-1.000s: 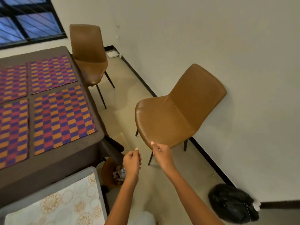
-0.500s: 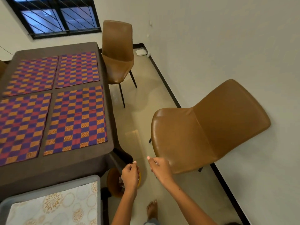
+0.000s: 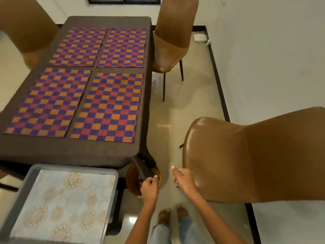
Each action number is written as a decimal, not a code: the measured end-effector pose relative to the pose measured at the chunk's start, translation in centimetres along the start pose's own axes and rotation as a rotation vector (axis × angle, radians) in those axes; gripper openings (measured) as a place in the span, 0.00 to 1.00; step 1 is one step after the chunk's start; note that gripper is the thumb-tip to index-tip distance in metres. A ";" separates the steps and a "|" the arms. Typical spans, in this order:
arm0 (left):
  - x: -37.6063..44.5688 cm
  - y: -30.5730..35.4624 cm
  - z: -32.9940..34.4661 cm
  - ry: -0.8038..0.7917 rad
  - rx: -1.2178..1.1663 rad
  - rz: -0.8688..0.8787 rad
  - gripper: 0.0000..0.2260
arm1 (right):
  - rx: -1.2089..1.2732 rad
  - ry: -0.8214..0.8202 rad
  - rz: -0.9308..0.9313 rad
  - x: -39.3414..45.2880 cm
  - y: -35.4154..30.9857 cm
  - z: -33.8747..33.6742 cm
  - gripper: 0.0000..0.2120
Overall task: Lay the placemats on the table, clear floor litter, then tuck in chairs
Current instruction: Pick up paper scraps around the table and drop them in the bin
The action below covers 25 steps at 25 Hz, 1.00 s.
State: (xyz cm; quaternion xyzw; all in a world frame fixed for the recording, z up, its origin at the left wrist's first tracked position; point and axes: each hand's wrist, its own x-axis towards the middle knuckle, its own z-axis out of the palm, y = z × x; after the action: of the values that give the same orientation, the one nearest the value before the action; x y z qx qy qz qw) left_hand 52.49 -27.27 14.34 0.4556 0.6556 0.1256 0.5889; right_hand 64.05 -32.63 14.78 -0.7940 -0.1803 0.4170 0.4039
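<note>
Four checkered placemats [image 3: 98, 81] are lying in two rows on the table [image 3: 73, 152], edges nearly touching. A brown chair [image 3: 246, 155] is standing off the table's near right corner, turned away from it and near the wall. A second chair [image 3: 172, 37] is sitting against the table's far right side, and a third [image 3: 22, 27] is showing blurred at its far left. An orange basket [image 3: 133, 180] is resting on the floor under the table's near corner. The left hand [image 3: 149, 187] is hovering over the basket with fingers curled; the right hand [image 3: 182, 176] is hanging just beside the near chair's seat edge, fingers curled. A grey tray [image 3: 21, 205] with a patterned cloth [image 3: 66, 205] is sitting in front of the table.
</note>
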 end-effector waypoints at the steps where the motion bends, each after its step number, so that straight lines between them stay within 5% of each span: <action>1: 0.1 -0.4 0.1 0.018 -0.022 -0.028 0.13 | -0.016 -0.042 0.021 0.6 0.4 0.1 0.24; 17: 2.9 -4.7 -4.9 0.358 -0.307 -0.256 0.14 | -0.288 -0.662 0.156 2.4 -1.9 10.5 0.19; 25: 14.3 -13.4 -5.5 0.288 -0.423 -0.358 0.09 | -0.377 -0.652 0.261 12.6 6.6 23.7 0.12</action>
State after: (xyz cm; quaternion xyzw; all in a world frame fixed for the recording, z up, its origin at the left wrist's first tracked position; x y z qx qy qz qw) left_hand 43.15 -21.94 -2.94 0.1779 0.7612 0.2169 0.5846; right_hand 51.97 -17.21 -4.67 -0.6965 -0.2701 0.6545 0.1165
